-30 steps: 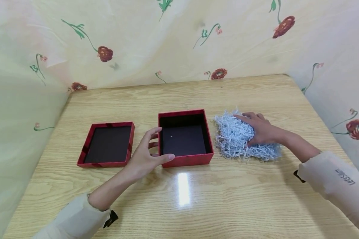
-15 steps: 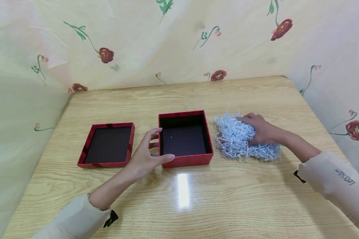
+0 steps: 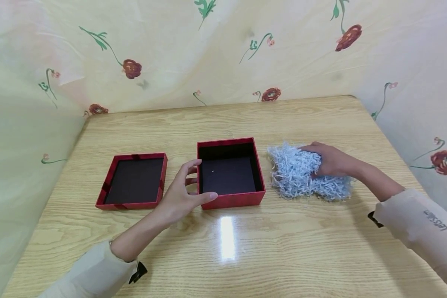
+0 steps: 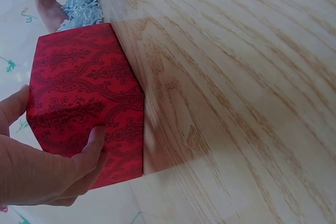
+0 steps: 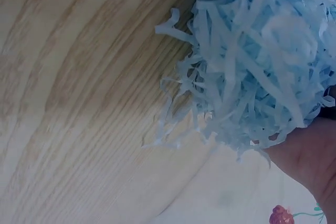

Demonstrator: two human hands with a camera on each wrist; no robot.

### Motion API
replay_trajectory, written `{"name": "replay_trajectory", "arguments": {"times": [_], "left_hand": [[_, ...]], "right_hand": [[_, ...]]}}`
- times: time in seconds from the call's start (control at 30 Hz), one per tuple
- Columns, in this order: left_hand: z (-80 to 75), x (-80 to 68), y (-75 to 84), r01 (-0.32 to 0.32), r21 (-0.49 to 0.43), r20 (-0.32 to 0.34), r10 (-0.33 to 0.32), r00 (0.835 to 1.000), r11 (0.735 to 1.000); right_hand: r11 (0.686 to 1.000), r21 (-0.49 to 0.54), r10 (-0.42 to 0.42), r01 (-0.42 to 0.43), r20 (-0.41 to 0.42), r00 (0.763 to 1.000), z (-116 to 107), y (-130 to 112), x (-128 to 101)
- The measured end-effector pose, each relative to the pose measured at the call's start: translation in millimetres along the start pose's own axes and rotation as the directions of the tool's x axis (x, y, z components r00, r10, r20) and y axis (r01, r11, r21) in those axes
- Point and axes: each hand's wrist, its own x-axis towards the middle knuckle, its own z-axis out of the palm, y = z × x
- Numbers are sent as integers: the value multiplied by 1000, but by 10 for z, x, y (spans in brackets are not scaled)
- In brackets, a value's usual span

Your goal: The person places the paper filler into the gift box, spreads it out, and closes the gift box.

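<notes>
Currently I am steadying the red box (image 3: 231,171) with my left hand (image 3: 180,194): thumb lying along its near wall, fingers (image 3: 191,165) curling against its left wall, so the hand is grasping the box's near-left corner. The box is standing open on the tabletop (image 3: 223,248), its dark interior showing nothing but a tiny pale speck.

Item, right of the box: a heap of pale blue shredded paper (image 3: 298,174), lying just beside the box's right wall. My right hand (image 3: 329,161) is closing over the heap's far side, fingers digging into the strands and gathering a clump.

Item, left of the box: its lid (image 3: 134,180), lying upturned, near but apart.

Risks, as I am judging them: the strands are loose and springy, so a shallow grab is likely to be shedding pieces onto the tabletop right of the box; trailing strands could be snagging on the box's rim; a light box could be sliding if my left hand is easing off.

Views: the head camera is showing the box's inside and the lid, which neither wrist camera shows. The left wrist camera is showing the patterned outer wall (image 4: 86,103) and my thumb pressing it. The right wrist camera is showing single curled strands (image 5: 252,61) straggling outward over the wood.
</notes>
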Motion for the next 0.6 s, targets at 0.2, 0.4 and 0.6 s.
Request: {"name": "replay_trajectory", "arguments": {"times": [0.2,0.4,0.6], "left_hand": [[-1,0,-4,-4,-4,2,4,1000,1000],[-7,-3,1,-3,-8,3,3,1000,1000],[-11,-7,1,-4,-11,5,4,1000,1000]], "right_hand": [[998,30,55,-55,8,998,-105,32,-31],[995,33,95,-94,-12,995,-238,62,-46],[989,84,127,-125,-27,992,-359,18,-68]]}}
